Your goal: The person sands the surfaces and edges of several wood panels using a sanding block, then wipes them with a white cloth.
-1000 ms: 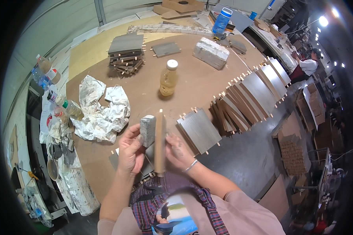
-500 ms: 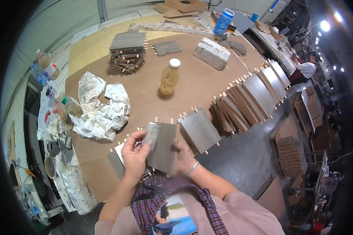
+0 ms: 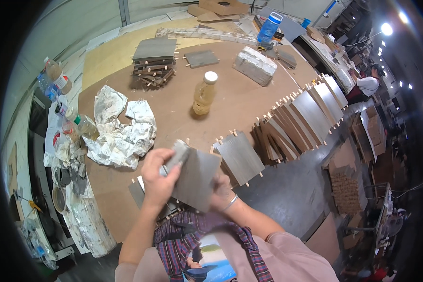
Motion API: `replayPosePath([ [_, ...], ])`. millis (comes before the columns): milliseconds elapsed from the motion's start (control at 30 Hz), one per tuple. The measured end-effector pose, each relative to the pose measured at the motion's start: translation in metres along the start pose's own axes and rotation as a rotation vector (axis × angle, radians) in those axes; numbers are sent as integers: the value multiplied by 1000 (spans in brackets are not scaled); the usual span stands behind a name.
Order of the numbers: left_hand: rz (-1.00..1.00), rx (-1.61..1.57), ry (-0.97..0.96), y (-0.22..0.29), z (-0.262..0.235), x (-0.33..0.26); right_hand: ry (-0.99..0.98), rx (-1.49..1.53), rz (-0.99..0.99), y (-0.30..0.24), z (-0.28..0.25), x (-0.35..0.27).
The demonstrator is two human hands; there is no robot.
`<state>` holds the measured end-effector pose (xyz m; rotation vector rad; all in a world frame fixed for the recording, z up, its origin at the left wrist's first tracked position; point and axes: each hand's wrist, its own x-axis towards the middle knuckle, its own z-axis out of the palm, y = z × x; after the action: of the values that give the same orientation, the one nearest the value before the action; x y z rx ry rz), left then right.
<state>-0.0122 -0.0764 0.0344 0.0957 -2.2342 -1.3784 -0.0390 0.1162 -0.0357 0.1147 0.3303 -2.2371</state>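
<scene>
My right hand (image 3: 222, 191) grips a flat grey wooden panel (image 3: 199, 181) by its right edge, over the front of the table. My left hand (image 3: 159, 176) is closed around a small greyish block (image 3: 180, 152), possibly a sanding block, and presses it near the panel's upper left edge. The block is smeared by motion. Under my hands lie more grey panels (image 3: 137, 193), partly hidden. To the right, another grey panel with dowel pegs (image 3: 242, 159) rests at the table edge, beside a long leaning row of pegged panels (image 3: 291, 124).
A bottle of yellowish liquid (image 3: 204, 94) stands mid-table. Crumpled white cloth (image 3: 120, 134) lies left of it. Behind are a panel stack (image 3: 154, 61), a single panel (image 3: 201, 58), a wrapped white block (image 3: 256, 65) and a blue bottle (image 3: 269, 28). Another person (image 3: 367, 83) works far right.
The panel in my right hand has turned clockwise, its top leaning right. My left hand and the block have shifted slightly up and left along it.
</scene>
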Motion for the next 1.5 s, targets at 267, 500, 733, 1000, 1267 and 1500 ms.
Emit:
replayPosePath([
  [267,377,-30,-317,32,-3,-20,-203,359,-51,-40,14,34],
  [500,235,219,-258,-29,-39,-17,46,67,-169,-58,23,37],
  [733,-583,-1296,-157,-8,8,-34,353,-204,-3,-33,54,51],
  [1000,-429,-1219,-17,-2,19,-36,309,-251,-128,-8,16,82],
  [1267,-586,-1373,57,-6,9,-44,575,-577,-217,-2,27,90],
  [1500,-694,-1471,257,-20,-5,-53,304,-580,158,-8,27,45],
])
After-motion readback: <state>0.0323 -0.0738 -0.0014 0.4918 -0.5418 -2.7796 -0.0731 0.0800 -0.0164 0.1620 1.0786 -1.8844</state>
